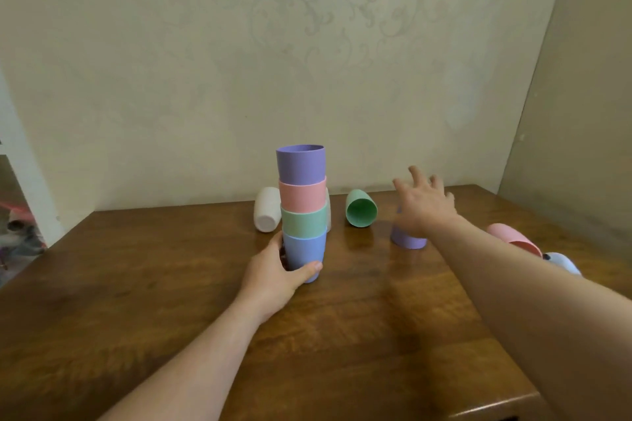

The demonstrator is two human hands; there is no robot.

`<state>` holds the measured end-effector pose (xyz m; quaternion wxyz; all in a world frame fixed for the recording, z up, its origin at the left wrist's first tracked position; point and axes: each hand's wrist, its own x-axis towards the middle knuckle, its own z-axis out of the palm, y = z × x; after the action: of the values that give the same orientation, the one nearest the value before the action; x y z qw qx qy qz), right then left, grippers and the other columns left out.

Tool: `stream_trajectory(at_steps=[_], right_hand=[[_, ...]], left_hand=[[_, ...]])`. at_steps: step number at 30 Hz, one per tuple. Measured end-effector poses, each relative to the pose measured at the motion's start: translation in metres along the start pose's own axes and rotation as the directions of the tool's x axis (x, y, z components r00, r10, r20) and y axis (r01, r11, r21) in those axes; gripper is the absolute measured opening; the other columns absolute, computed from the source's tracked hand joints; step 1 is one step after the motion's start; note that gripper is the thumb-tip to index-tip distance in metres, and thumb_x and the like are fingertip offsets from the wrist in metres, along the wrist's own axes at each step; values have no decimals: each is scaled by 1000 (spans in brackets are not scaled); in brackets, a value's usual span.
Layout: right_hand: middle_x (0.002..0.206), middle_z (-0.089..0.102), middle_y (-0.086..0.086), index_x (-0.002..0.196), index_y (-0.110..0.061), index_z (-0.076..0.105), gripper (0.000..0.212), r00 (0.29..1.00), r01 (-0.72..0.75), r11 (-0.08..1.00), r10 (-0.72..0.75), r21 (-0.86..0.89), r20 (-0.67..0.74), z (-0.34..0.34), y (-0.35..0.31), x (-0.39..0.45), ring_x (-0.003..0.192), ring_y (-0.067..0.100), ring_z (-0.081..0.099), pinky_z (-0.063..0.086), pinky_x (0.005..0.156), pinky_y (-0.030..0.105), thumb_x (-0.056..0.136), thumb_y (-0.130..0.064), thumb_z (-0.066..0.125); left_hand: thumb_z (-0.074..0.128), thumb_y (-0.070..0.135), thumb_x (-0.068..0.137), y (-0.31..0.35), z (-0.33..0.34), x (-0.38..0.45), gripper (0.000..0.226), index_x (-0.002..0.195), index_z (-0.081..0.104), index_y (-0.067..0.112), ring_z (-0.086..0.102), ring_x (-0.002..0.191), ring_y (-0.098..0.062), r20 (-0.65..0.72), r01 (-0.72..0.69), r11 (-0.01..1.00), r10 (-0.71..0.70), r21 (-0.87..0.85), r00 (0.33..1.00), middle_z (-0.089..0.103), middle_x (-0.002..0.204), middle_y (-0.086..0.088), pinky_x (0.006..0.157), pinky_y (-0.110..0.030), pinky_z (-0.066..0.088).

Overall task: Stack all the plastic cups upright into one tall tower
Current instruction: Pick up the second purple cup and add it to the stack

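Table [136,284]: brown wood, filling the lower frame, set against a patterned wall.

White cup [266,209]: on its side, centre frame at the table's far edge, just left of the tower and partly behind it.

Left hand [273,275]: centre frame, grip clamped round the tower's base, thumb across the front of the blue cup, fingers behind.

Tower [302,212]: centre frame, four cups nested upright, mouths up. Bottom to top: blue cup [307,255], green, pink, purple. Stands straight, steadied by the left hand. A pale sliver behind its right edge may be another cup; cannot tell.

Loose green cup [361,208]: on its side just right of the tower, mouth toward the camera.

Loose purple cup [408,238]: right of centre, mostly hidden under the right hand; it looks to stand mouth down.

Right hand [425,207]: right of centre, blurred, fingers spread apart, over the purple cup and holding nothing.

Loose pink cup [513,237]: right edge, on its side.

Pale blue cup [562,261]: right edge, just beside the pink one, partly behind the forearm.

Step in hand, as judged: fetching a fifth cup, roughly half the job done. Next move calls for closing on a loose cup, turning it mouth up, and lowering it squarely into the top purple cup while the base is held firm.
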<state>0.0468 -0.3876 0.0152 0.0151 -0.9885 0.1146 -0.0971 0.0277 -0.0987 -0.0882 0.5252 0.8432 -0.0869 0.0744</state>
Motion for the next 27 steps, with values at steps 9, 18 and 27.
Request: stream_trajectory(at_steps=[9, 18, 27], right_hand=[[136, 39, 10, 147, -34, 45, 74, 996, 68, 996, -71, 50, 54, 10, 34, -11, 103, 41, 65, 59, 84, 47, 85, -51, 79], [106, 58, 6, 127, -19, 41, 78, 964, 107, 979, -59, -173, 261, -28, 27, -48, 93, 30, 64, 60, 77, 46, 73, -43, 92], [98, 63, 0, 113, -22, 50, 67, 1000, 5, 1000, -5, 1, 19, -19, 33, -70, 86, 24, 61, 50, 68, 40, 77, -73, 75]], left_hand=[[88, 60, 73, 4, 0, 0, 93, 152, 47, 33, 64, 121, -14, 11, -13, 999, 13, 35, 1000, 65, 139, 13, 101, -38, 54], [85, 61, 76, 7, -2, -13, 88, 149, 45, 34, 59, 107, -9, -21, -15, 998, 17, 60, 1000, 65, 139, 12, 87, -29, 49], [85, 58, 78, 9, -4, -17, 87, 151, 45, 31, 63, 115, -15, -22, -23, 998, 24, 57, 999, 65, 141, 8, 89, -31, 51]])
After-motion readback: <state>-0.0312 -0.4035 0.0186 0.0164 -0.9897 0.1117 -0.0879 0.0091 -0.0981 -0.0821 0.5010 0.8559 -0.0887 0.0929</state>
